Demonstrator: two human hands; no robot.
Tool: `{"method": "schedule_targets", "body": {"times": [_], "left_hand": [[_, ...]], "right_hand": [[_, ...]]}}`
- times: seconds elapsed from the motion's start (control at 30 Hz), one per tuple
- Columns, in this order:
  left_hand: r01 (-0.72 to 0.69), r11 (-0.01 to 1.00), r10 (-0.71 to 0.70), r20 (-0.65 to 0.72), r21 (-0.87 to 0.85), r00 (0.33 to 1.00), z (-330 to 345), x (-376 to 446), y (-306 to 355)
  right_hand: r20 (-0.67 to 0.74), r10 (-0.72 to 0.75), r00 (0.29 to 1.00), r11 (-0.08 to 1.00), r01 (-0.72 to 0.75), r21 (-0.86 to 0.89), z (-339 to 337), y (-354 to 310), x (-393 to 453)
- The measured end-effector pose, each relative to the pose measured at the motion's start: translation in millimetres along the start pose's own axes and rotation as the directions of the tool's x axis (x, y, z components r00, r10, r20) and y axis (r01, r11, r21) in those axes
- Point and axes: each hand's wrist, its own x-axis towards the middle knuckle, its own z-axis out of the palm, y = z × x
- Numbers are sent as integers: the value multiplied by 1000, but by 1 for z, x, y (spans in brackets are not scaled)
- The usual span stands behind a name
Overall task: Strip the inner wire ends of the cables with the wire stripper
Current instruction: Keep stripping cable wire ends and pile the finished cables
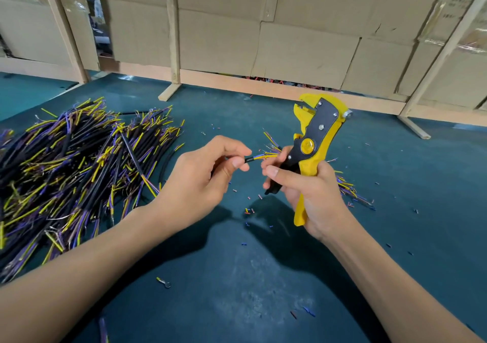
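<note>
My left hand (203, 176) pinches a short black cable (249, 159) between thumb and fingers. Its yellow and purple inner wires (266, 156) point right toward my right hand (305, 192). That hand grips the yellow and black wire stripper (313, 142) by its handles, jaws pointing up and away, while its fingertips touch the wire ends. A big pile of black cables (71, 174) with yellow and purple ends lies at the left. A smaller bunch of cables (347, 187) sits behind my right hand, mostly hidden.
The work surface is a dark teal mat (237, 276) strewn with small insulation scraps (247, 210). A ring terminal (163, 282) lies near the front. Wooden frames with cardboard panels (290, 52) wall off the back, their feet (168, 92) resting on the mat.
</note>
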Motion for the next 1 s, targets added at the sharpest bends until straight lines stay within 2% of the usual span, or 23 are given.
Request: {"method": "schedule_targets", "body": {"times": [0.2,0.3,0.43,0.53,0.67,0.87,0.93,1.0], "left_hand": [[5,997,-7,27,76,1000,-4,0,-6],[29,984,-36,37,178,999,-8,3,-7],[211,961,-236,136,179,962,-13,6,-8],[261,951,-292,199,166,936,-12,5,-7],[226,959,-260,217,170,941,-11,6,-7],[123,967,-189,301,224,935,-23,8,-11],[198,966,-248,378,167,892,-25,8,-11],[351,936,-307,495,5,813,-25,8,-8]], "right_hand": [[-27,11,1000,999,-10,49,-1,0,1],[-67,-3,998,993,11,121,-3,-4,3],[-180,-22,983,982,55,180,-13,-10,9],[-238,-26,971,978,73,194,-21,-13,13],[-272,-54,961,987,92,130,-27,-13,15],[-277,-98,956,993,77,-87,-32,-12,15],[-298,-111,948,989,76,-128,-32,-12,15],[-319,-125,939,986,81,-148,-33,-13,15]]}}
